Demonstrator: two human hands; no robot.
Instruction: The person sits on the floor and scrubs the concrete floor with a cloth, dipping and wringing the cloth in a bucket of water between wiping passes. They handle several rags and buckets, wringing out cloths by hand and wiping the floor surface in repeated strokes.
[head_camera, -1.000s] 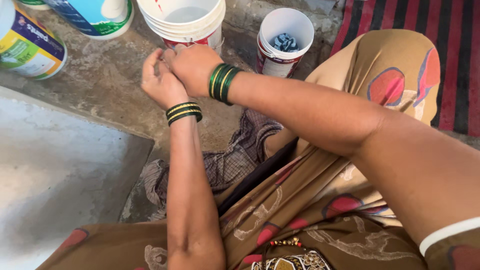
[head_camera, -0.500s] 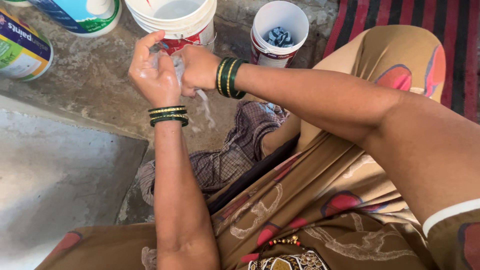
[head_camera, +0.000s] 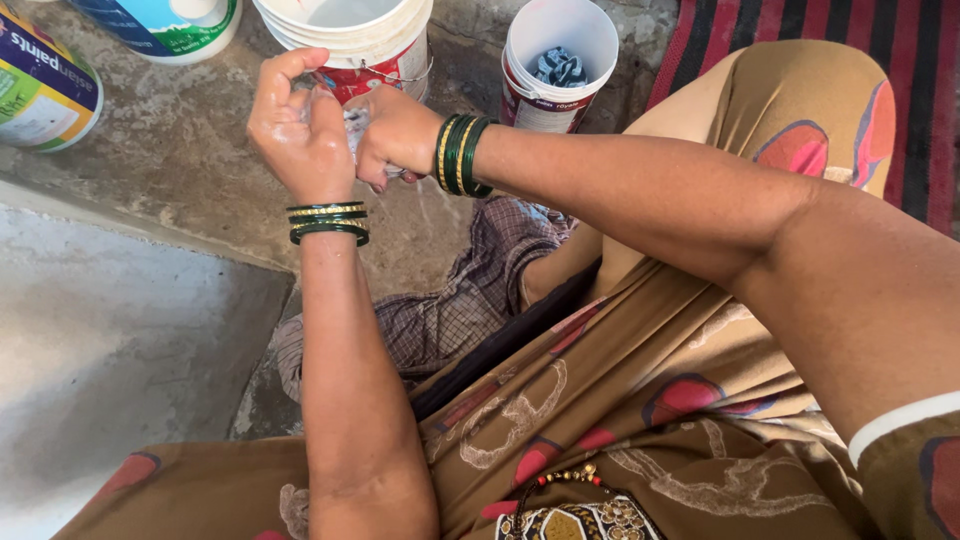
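Note:
My left hand (head_camera: 298, 130) and my right hand (head_camera: 397, 135) are raised together above the wet stone floor, both closed around a small wet whitish cloth (head_camera: 355, 125) squeezed between them. Most of the cloth is hidden by my fingers. Green and gold bangles sit on both wrists. Just beyond my hands stands a large white bucket (head_camera: 350, 40) with a red label. A checked brown cloth (head_camera: 455, 300) lies on the floor under my forearms, beside my knee.
A smaller white bucket (head_camera: 560, 60) with a dark blue cloth inside stands to the right. Two paint buckets (head_camera: 45, 90) sit at the far left. A raised grey slab (head_camera: 110, 340) fills the lower left. A red striped mat (head_camera: 870, 40) lies at the upper right.
Both hands have lifted slightly toward me and away from the large bucket, still wringing the small cloth. The view has shifted a little; the buckets stay put.

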